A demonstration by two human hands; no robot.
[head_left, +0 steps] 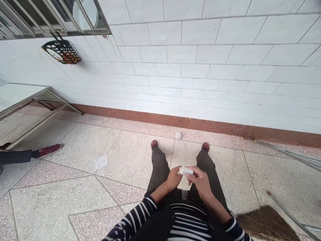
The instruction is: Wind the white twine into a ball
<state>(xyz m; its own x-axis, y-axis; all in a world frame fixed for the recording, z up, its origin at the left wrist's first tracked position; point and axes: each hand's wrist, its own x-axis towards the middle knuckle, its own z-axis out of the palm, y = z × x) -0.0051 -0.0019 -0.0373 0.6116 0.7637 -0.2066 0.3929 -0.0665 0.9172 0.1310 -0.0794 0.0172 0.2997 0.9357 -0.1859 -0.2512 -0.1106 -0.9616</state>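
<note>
Between my two hands, above my lap, is a small white lumpy bundle [186, 170]; it could be knotted yarn or bunched cloth, too small to tell. My left hand [175, 178] is closed on its left end. The thumb and fingers of my right hand [201, 183] pinch its right side. On the floor beyond my knees, between my red shoes, lies a white ball [178, 135] that looks like wound yarn. Whether a strand joins it to the bundle cannot be made out.
A white-topped metal table [23, 95] stands at the left, near another person's dark red shoe [50, 150]. White paper [101, 163] lies on the floor. A black patterned bag [61, 52] hangs below the barred window. A broom [267, 222] and metal legs [301, 157] are at right.
</note>
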